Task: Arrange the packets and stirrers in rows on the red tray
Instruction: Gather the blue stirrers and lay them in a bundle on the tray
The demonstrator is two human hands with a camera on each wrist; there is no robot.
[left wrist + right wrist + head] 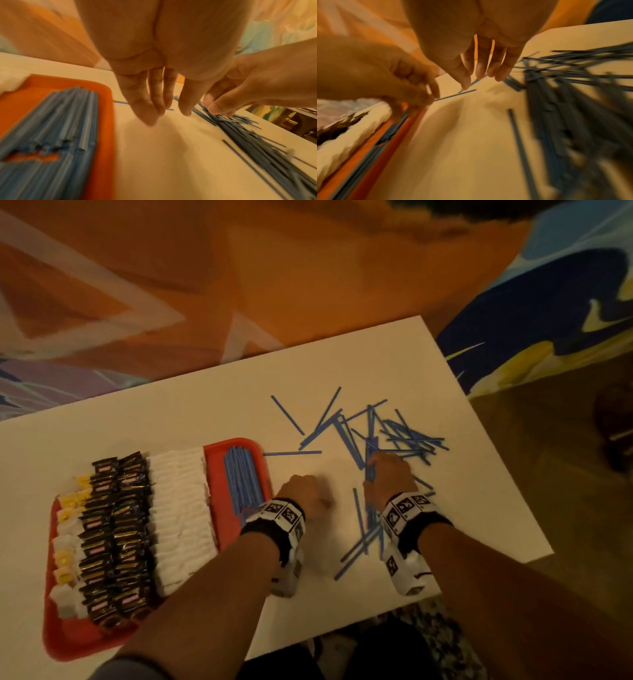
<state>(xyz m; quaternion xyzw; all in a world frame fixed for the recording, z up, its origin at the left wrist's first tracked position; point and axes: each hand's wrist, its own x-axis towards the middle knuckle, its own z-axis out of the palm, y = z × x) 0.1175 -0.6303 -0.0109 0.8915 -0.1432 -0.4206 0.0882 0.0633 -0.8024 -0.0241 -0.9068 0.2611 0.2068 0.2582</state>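
A red tray (78, 642) lies at the table's left, holding rows of yellow and white packets (66, 542), black packets (116, 535), white packets (181, 518) and a row of blue stirrers (241, 481) (51, 128). Loose blue stirrers (394, 436) (565, 108) lie scattered on the right. My left hand (301, 494) (164, 112) hovers just right of the tray with straight fingers, holding nothing. My right hand (390, 477) (481, 79) is over the loose pile, fingers straight, tips touching the stirrers.
The white table (205, 405) ends close behind the pile and at its right. One lone stirrer (291, 453) lies between the tray and the pile. Bare tabletop (163, 155) shows between my hands. Patterned floor surrounds the table.
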